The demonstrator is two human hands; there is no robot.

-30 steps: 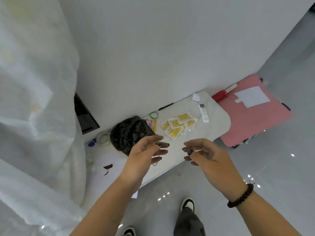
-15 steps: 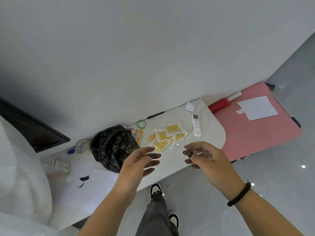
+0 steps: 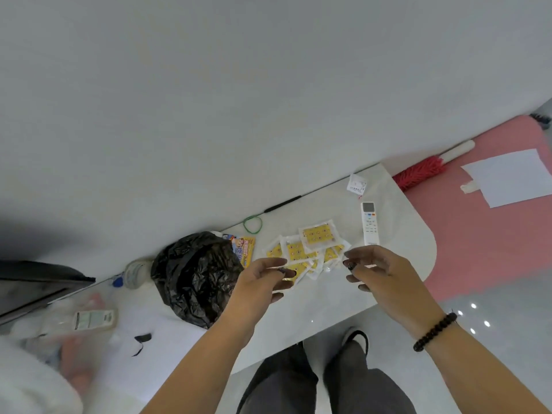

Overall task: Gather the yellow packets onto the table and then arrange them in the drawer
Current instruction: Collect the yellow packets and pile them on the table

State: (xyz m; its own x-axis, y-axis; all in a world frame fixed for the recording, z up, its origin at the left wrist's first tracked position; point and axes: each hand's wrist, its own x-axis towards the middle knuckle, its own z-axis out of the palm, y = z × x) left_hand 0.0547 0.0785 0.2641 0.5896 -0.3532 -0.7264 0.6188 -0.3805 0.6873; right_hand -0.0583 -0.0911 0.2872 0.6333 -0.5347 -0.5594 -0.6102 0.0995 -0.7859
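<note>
The pile of flat plastic packets (image 3: 310,249) shows clear-white borders around yellow centres dotted with small reddish marks. They lie on a glossy white table (image 3: 394,282) with faint pale veining. The crumpled plastic bag (image 3: 194,276) is black and shiny; beside it a printed pouch (image 3: 244,250) mixes yellow, orange and blue lettering. A thin rubber band (image 3: 252,224) is green. The slim remote control (image 3: 369,223) is white with a grey screen and tiny blue and orange buttons. The padded mat (image 3: 490,234) is pink — a white paper sheet (image 3: 510,177) lies on it — and the fluffy duster (image 3: 418,174) is red with a white handle. The beaded bracelet (image 3: 434,331) is black.
</note>
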